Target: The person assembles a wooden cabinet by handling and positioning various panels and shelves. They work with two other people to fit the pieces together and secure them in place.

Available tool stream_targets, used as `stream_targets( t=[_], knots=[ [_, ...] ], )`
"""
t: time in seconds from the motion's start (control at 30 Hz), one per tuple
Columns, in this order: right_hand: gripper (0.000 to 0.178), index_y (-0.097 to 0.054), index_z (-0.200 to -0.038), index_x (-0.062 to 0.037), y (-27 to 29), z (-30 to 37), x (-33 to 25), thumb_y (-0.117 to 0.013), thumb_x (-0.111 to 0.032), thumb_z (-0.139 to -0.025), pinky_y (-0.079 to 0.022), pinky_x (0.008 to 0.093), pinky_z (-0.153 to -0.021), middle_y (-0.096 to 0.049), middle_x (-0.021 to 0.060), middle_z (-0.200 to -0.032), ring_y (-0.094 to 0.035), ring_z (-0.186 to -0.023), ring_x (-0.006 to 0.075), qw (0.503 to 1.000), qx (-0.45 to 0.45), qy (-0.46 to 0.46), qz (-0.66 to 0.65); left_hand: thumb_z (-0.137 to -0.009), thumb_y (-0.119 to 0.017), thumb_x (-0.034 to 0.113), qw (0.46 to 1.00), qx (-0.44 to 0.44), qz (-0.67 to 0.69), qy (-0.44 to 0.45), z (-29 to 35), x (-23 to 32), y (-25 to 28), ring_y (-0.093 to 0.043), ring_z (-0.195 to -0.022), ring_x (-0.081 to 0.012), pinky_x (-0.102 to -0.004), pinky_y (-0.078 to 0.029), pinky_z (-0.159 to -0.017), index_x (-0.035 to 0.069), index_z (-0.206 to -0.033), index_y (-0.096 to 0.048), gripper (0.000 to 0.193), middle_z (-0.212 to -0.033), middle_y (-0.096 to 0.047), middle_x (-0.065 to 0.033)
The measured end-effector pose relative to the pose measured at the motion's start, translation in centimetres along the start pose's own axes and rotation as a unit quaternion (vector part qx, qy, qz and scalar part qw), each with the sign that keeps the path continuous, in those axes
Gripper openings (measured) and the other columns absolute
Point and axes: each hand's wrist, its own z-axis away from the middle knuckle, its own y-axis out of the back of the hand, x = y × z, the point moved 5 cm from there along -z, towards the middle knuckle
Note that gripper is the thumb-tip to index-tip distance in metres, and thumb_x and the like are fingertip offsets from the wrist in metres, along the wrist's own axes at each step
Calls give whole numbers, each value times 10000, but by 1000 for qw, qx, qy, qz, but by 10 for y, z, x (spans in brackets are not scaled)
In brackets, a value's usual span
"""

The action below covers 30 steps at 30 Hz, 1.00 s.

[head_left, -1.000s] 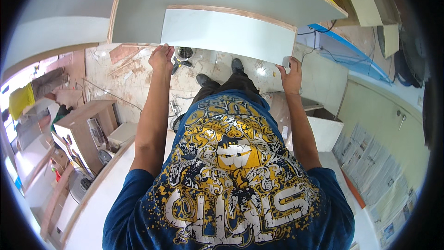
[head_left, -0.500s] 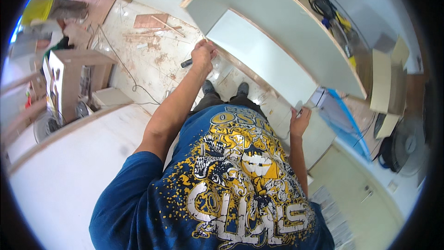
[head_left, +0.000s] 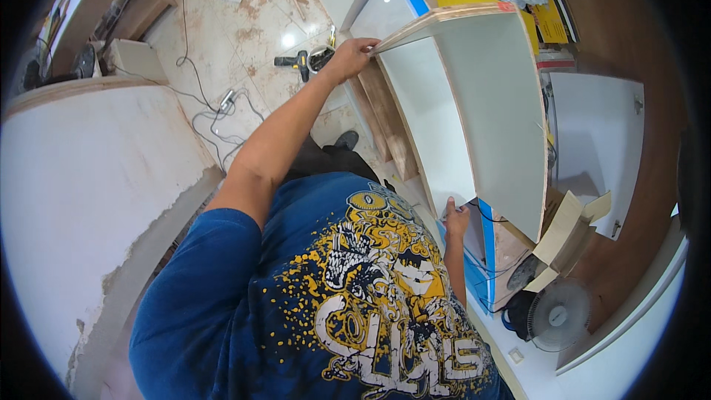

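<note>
An open cabinet box [head_left: 426,111] of white-faced plywood panels with bare wood edges stands tilted in front of me, its long side running from far left to near right. My left hand [head_left: 352,61] has its fingers curled over the box's far left corner. At the near end, my right hand [head_left: 456,220] grips the lower edge with the thumb up against the white inner panel; its other fingers are partly hidden. A pale grey-green panel [head_left: 500,104] forms the box's right side.
A cordless drill [head_left: 301,63] lies on the dusty floor by a small tub [head_left: 320,58]. Cables [head_left: 215,122] trail nearby. A large white board [head_left: 96,215] stands at left. On the right are an open carton [head_left: 566,237], a fan [head_left: 559,315] and a white door panel [head_left: 596,141].
My view has turned to the right. The box now runs more lengthwise away from me, with both hands still at its ends. The drill and tub show more plainly.
</note>
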Motion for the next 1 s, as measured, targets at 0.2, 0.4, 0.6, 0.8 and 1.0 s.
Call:
stream_targets(
  t=[0.2,0.4,0.6,0.8,1.0],
  knots=[
    [654,-510,-1309,41,1,26,-39,-792,-390,-905,-591,377,-578,-661,173,-1087,-680,-904,266,997,-44,-40,-49,-858,-579,9,999,-37,-2,-8,-13,-13,14,-699,-1066,-217,-337,-536,-932,69,-1294,-707,459,-1122,-759,-157],
    [544,-558,-1142,73,0,11,-40,-796,-356,-908,-556,330,-523,-676,141,-918,-667,-702,217,995,-92,-20,-34,-848,-626,44,998,-7,-17,-59,-18,-28,10,-701,-1031,-249,-364,-539,-934,71,-1271,-719,434,-1116,-751,-150],
    [549,-556,-1070,88,-2,-1,-20,-834,-345,-878,-516,308,-465,-657,130,-825,-618,-581,181,997,-70,-8,-31,-811,-754,114,994,5,-57,-90,-16,-13,11,-704,-1027,-302,-394,-546,-918,70,-1205,-736,396,-1088,-744,-155],
    [645,-529,-1126,86,-3,-9,-5,-866,-385,-842,-550,336,-526,-642,129,-876,-640,-685,188,997,-58,11,-42,-830,-782,146,986,0,-109,-123,-24,-3,13,-725,-953,-312,-415,-550,-845,46,-1094,-739,286,-1026,-741,-150],
    [705,-516,-1174,85,-2,-6,-17,-863,-428,-836,-553,328,-559,-620,133,-952,-648,-774,193,998,-42,22,-47,-854,-768,122,979,17,-103,-175,-32,-17,14,-731,-920,-295,-391,-549,-804,-4,-972,-671,198,-924,-718,-150]
  ],
)
